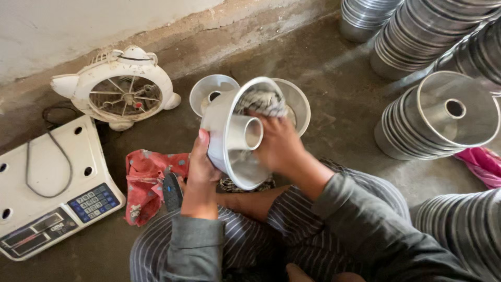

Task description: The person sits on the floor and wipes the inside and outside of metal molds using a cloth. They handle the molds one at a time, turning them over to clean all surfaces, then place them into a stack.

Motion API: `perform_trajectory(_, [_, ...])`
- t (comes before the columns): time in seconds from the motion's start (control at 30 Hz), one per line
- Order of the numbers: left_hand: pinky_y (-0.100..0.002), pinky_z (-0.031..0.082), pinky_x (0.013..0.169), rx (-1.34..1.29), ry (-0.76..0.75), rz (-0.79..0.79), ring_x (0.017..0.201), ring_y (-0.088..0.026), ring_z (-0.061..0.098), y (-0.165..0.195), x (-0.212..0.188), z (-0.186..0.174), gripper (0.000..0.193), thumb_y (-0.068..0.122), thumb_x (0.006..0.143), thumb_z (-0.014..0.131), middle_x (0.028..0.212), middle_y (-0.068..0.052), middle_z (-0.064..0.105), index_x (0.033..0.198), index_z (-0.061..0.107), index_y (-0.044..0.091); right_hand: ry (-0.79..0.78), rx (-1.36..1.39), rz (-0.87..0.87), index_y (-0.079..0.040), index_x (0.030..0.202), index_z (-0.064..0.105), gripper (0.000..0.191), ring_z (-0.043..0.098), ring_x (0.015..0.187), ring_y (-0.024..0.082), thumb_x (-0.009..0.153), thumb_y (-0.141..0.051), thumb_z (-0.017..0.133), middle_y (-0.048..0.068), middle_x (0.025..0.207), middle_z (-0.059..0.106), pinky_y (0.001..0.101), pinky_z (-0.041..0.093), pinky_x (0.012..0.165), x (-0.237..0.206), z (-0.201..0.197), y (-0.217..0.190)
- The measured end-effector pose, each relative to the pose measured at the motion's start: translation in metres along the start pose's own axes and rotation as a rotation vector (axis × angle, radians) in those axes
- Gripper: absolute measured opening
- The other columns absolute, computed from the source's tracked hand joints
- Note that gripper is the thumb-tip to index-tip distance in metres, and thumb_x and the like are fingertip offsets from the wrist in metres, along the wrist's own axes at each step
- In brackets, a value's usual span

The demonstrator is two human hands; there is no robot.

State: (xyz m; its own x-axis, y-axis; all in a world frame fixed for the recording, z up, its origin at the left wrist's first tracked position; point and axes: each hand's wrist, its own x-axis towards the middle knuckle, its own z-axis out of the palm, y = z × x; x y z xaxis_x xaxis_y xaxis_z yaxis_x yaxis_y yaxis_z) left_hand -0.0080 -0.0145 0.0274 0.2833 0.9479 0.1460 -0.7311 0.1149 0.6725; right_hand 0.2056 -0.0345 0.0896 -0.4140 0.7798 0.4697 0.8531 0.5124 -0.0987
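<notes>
A round metal tube pan (pixel 229 137) with a hollow centre tube is tilted on its side above my lap. My left hand (pixel 201 169) grips its outer wall from below, thumb over the rim. Inside the pan, my right hand (pixel 279 143) presses a grey patterned cloth (pixel 261 100) against the inner wall near the top rim. Two more pans (pixel 211 91) lie on the floor right behind it, partly hidden.
A small white fan (pixel 122 86) lies by the wall. A white digital scale (pixel 49 185) sits at the left, a red cloth (pixel 146 183) beside it. Stacks of metal pans (pixel 438 117) fill the right side and top right. A pink cloth (pixel 482 164) lies at the right edge.
</notes>
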Motion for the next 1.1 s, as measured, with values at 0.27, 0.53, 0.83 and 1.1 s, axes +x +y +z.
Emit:
perform_trajectory(0.27, [-0.042,0.052,0.094,0.263,0.085,0.242,0.103,-0.026,0.066,-0.004,-0.002,-0.010,0.060,0.045,0.110,0.064,0.118,-0.017,0.067,0.130,0.058,-0.011,-0.349,1.595,0.478,-0.001,0.133,0.066,0.041,0.063,0.120,0.016,0.101,-0.026,0.059,0.011,0.131,0.070,0.0351,0.049,0.105,-0.014,-0.013,-0.037])
perform_trajectory(0.53, [-0.038,0.046,0.104,0.274,0.328,0.156,0.112,-0.022,0.063,0.000,0.015,0.001,0.071,0.061,0.102,0.035,0.117,-0.008,0.070,0.125,0.063,0.001,0.012,1.215,0.262,0.002,0.134,0.057,0.062,0.061,0.115,0.017,0.081,-0.009,0.088,0.010,0.122,0.064,0.0355,0.055,0.098,-0.006,-0.062,-0.022])
perform_trajectory(0.83, [-0.046,0.045,0.112,-0.171,0.190,-0.049,0.129,-0.031,0.059,-0.002,0.027,0.008,0.068,0.055,0.104,0.043,0.140,-0.016,0.061,0.145,0.052,0.001,0.222,1.984,0.692,0.003,0.130,0.062,0.049,0.071,0.100,0.030,0.085,-0.010,0.079,0.017,0.116,0.070,0.0453,0.061,0.086,-0.014,-0.059,0.067])
perform_trajectory(1.1, [-0.052,0.043,0.116,-0.126,0.275,0.216,0.135,-0.032,0.054,0.025,0.022,0.044,0.063,0.048,0.104,0.047,0.148,-0.016,0.055,0.147,0.047,0.002,0.673,1.306,0.353,-0.001,0.124,0.064,0.026,0.066,0.110,0.018,0.102,-0.013,0.065,0.006,0.118,0.068,0.0328,0.055,0.098,-0.015,-0.029,0.047])
